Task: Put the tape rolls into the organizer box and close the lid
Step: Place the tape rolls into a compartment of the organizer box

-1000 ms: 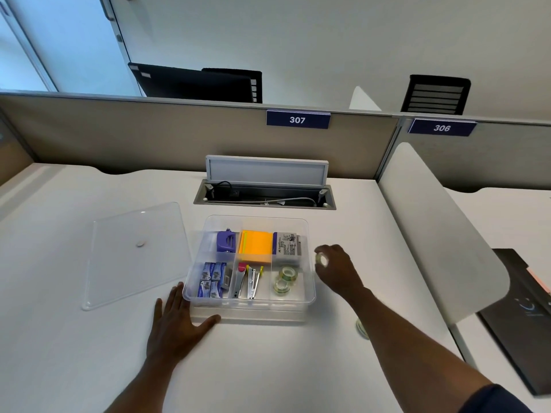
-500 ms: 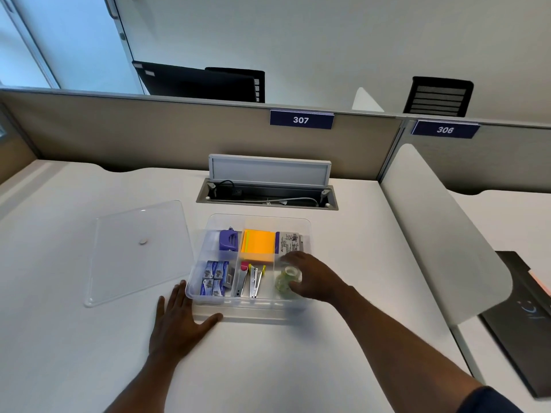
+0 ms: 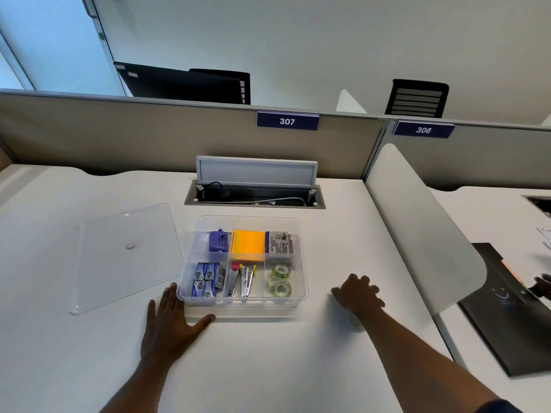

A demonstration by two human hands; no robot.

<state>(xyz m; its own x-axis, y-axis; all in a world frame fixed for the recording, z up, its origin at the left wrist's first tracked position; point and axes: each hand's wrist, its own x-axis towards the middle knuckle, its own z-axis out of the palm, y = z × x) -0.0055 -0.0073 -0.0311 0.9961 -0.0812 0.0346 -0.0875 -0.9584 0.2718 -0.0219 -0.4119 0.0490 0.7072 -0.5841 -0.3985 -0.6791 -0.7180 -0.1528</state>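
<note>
Lid (image 3: 125, 254) lies flat on the desk left of my organizer box (image 3: 301, 263): thin clear plastic, light, probably flexy, so I'd lift it by an edge. Left hand (image 3: 170, 332) is flat, fingers spread, bracing the box's front-left corner. Right hand (image 3: 357, 296) is palm-down right of the box; I can't tell its grip. Two tape rolls (image 3: 278, 281) sit front-right inside; another roll (image 3: 356, 324) peeks from under my wrist. Light, slick: pinch across the rim.

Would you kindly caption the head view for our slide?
Left hand steadies the open organizer box; right hand reaches beside it.
</note>
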